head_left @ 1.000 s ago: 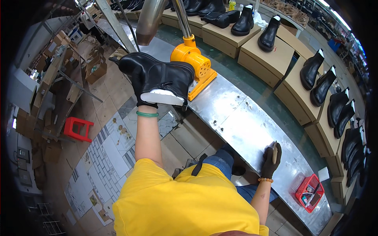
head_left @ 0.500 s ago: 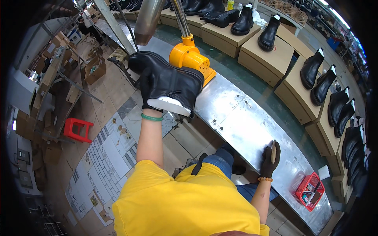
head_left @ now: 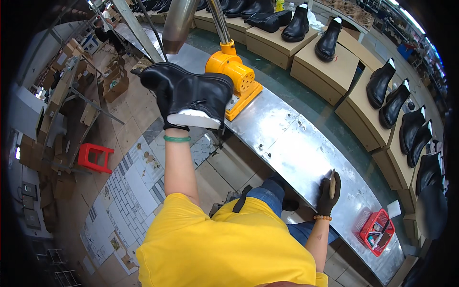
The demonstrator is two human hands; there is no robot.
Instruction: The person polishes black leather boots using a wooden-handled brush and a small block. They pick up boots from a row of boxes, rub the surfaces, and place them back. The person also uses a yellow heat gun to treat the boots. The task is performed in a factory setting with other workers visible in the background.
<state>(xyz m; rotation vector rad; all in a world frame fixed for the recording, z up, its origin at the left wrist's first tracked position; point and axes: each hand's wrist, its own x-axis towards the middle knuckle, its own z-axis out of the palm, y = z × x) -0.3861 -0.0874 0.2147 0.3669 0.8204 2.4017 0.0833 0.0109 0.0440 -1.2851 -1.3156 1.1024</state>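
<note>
Up at the left, my left hand [head_left: 163, 106] in a black glove is closed on a black ankle boot [head_left: 203, 93]. The boot lies nearly level, toe to the left, with the white top of a shoe last [head_left: 193, 119] filling its opening. Its heel end overlaps the view of a yellow metal stand [head_left: 232, 69]; whether they touch I cannot tell. On the metal bench [head_left: 287, 138], my right hand [head_left: 326, 201] in a dark glove grips a thin tan piece [head_left: 333, 185], seen nearly edge-on, its kind unclear.
A metal tube [head_left: 180, 26] hangs beyond the boot. Black boots stand on cardboard boxes [head_left: 325, 71] curving along the bench's far side. A red basket [head_left: 377, 232] with small items sits at the bench's right end. A red stool [head_left: 95, 158] stands on the floor at left.
My left hand has carried the boot a little to the left, uncovering more of the yellow stand's base. A blurred dark shape now shows at the right rim. My right hand has barely moved.
</note>
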